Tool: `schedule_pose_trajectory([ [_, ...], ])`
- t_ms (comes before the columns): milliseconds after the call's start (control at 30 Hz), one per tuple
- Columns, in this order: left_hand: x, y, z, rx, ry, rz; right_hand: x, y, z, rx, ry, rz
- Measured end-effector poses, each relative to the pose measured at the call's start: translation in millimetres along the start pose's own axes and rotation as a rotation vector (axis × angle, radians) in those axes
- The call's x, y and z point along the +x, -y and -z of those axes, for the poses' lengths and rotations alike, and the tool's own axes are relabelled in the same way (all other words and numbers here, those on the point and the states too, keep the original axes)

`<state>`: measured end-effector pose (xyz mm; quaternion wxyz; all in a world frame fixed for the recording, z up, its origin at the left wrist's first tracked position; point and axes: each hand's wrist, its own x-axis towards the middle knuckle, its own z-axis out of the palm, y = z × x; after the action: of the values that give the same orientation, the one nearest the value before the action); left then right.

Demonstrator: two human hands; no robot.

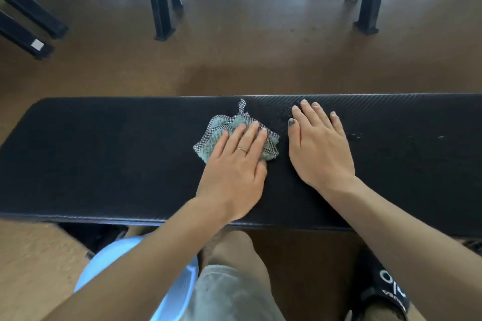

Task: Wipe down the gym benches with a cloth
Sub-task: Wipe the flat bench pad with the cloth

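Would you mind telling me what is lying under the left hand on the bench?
A crumpled checked cloth lies under the left hand, flat on the black bench. The cloth's near part is hidden by the palm.

Brown floor (234,60), smooth, with pale glare patches toward the far side. Black metal frame legs (161,5), one set upper centre; a second set (367,0) upper right. Two black bars (26,23) at upper left, lying aslant, one bearing a white label (37,45). Light blue plastic container (180,292), lower left, partly hidden. Black shoe (383,286) with white lettering, lower right.
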<state>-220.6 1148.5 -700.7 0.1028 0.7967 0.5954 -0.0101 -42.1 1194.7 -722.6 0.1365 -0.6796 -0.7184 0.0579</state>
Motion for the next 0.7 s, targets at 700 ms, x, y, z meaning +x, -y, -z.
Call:
schedule_pose_trajectory([
  [700,59,-15,4,-0.009,-0.006,0.044,9,-2,-1,0.165,-0.122,-0.003],
])
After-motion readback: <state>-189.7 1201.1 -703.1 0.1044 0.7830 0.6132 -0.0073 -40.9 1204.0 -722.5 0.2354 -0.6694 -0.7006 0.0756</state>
